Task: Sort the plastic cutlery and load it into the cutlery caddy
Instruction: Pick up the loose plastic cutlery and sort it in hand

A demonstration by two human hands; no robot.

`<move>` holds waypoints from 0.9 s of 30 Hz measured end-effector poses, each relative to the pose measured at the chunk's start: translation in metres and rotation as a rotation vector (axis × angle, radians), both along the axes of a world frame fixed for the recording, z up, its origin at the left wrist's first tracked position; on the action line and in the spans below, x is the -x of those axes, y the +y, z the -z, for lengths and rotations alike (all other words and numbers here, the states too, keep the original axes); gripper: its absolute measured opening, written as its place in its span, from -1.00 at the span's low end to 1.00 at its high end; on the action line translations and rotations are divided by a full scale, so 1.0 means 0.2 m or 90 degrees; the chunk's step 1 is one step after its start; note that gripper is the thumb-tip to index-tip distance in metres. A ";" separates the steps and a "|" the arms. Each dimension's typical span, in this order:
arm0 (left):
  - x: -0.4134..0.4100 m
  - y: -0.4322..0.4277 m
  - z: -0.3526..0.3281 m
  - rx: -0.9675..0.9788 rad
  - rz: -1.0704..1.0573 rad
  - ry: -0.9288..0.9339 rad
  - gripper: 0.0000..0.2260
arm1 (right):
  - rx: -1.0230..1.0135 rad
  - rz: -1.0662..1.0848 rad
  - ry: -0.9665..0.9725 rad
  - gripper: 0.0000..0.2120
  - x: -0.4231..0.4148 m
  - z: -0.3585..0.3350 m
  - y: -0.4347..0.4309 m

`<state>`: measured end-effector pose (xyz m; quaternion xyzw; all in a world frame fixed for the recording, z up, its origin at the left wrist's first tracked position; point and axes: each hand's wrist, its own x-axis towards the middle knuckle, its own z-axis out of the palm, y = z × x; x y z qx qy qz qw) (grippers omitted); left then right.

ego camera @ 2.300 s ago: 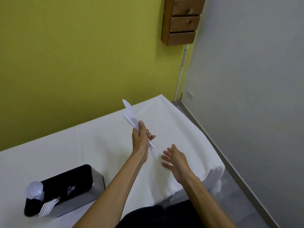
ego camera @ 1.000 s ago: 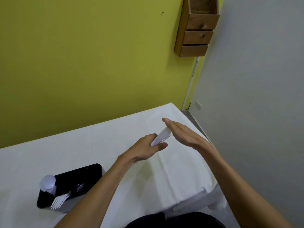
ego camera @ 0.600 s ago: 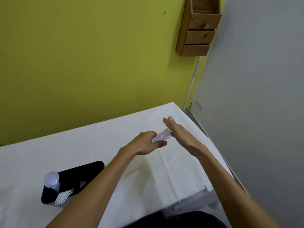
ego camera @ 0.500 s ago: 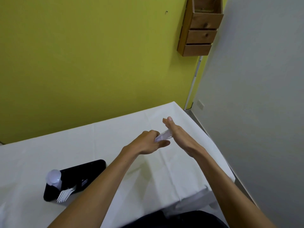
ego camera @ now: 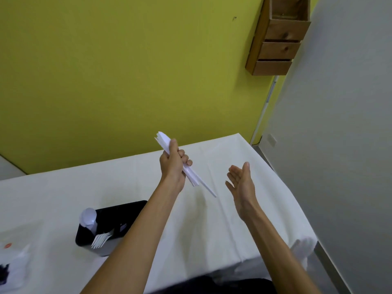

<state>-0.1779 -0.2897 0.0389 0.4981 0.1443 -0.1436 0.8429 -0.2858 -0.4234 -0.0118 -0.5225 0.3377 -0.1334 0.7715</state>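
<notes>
- head view, only one:
- left hand (ego camera: 172,166) at centre frame, raised above the tabletop (ego camera: 222,219); fingers (ego camera: 184,158) curled tight round a bundle of white plastic cutlery (ego camera: 192,177), thumb lying along it.
- bundle is tilted: one end sticks out of the fist toward 11 o'clock, the other fans out toward 4 o'clock, one piece reaching further than the rest. Blurred, can't tell which type of cutlery it is.
- right hand (ego camera: 241,183) at 3 o'clock of the left hand, apart from the bundle, palm turned inward, fingers straight and slightly spread, holding nothing.
- cutlery caddy (ego camera: 110,221) at 7 o'clock of the left hand, black, on the tabletop, partly behind the left forearm.
- in the caddy: white spoon (ego camera: 88,216) bowl-up at its near-left end, white forks (ego camera: 101,240) leaning out over the near edge.
- tabletop has a white cloth.
- wooden drawer unit (ego camera: 275,39) on the yellow wall at 1 o'clock.
</notes>
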 end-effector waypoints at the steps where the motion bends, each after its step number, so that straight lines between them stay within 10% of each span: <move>1: 0.00 0.00 0.00 0.031 -0.031 0.010 -0.75 | -0.025 0.019 0.004 -0.36 0.00 0.01 0.03; 17: 0.23 -0.10 0.00 0.093 0.025 0.019 -0.76 | -0.020 0.063 0.052 -0.47 -0.08 -0.04 0.21; 27: 0.15 0.05 0.03 -0.089 0.215 -0.089 -0.78 | 0.112 0.029 0.002 -0.68 -0.11 -0.11 0.10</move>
